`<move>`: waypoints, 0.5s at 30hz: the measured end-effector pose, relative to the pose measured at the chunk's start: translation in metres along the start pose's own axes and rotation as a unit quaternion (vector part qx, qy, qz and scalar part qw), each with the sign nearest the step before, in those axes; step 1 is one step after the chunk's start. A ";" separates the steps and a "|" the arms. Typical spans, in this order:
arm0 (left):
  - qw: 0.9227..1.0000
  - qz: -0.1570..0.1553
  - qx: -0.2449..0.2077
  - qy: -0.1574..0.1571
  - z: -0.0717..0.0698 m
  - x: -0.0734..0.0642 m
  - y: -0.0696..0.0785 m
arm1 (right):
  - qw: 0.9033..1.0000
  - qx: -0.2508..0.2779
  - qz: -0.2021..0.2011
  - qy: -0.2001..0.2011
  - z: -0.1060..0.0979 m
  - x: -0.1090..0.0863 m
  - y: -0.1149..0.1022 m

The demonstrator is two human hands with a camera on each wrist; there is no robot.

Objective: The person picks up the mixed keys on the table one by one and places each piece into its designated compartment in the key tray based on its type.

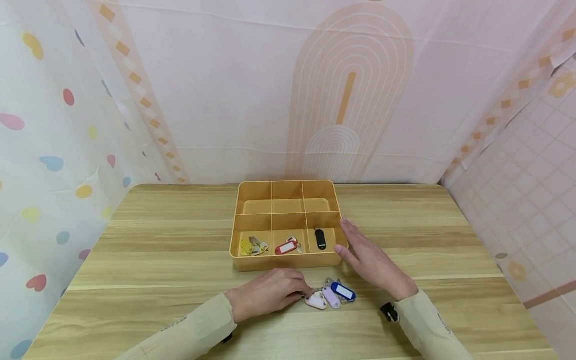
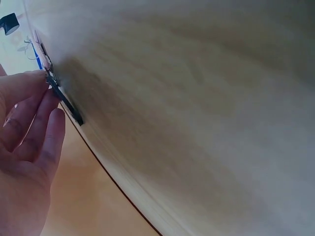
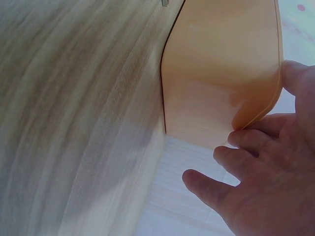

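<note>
At lower centre of the head view, the left hand (image 1: pixel 273 294) pinches a slim dark piece (image 2: pixel 67 104) near the white tag (image 1: pixel 316 300), lilac tag (image 1: pixel 331 298) and blue tag (image 1: pixel 343 291). The right hand (image 1: pixel 372 259), fingers outstretched, touches the orange box (image 1: pixel 288 262) at its lower right corner.

From my distant post I watch both arms. Left forearm (image 1: pixel 180 332) slants inward from lower left, right forearm (image 1: pixel 432 327) from lower right; beige sleeves (image 1: pixel 216 317) cover both. Left hand (image 1: pixel 272 292): back turned upward, fingers bent, left thumb (image 2: pixel 22 89) meeting fingertips (image 2: pixel 51 98) in pinch; outermost finger (image 2: pixel 57 130) stands slightly free. Right hand (image 1: pixel 375 260) reaches farther forward than left, I notice. Its fingers (image 3: pixel 235 161) are nearly straight and spread, right thumb (image 3: pixel 294 76) set apart from them. Hands are well separated.
</note>
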State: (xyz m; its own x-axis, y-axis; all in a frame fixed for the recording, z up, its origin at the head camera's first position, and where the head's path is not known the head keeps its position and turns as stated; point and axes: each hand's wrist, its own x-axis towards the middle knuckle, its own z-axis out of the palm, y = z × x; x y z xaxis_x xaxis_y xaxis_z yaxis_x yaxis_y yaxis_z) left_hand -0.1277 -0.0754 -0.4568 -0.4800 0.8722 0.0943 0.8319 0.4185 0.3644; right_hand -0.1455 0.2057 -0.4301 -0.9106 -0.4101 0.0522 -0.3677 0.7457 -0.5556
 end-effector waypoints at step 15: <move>0.998 0.009 -0.013 0.056 -0.007 -0.005 0.005 | 1.000 0.002 -0.001 -0.001 0.000 -0.001 0.000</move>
State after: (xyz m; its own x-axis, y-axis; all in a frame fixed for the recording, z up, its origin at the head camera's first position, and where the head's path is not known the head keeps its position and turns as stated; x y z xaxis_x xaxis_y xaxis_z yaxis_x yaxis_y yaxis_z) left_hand -0.1227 -0.0794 -0.4487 -0.4938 0.8452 0.2045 0.8342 0.3940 0.3858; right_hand -0.1451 0.2063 -0.4303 -0.9091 -0.4134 0.0518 -0.3693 0.7421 -0.5594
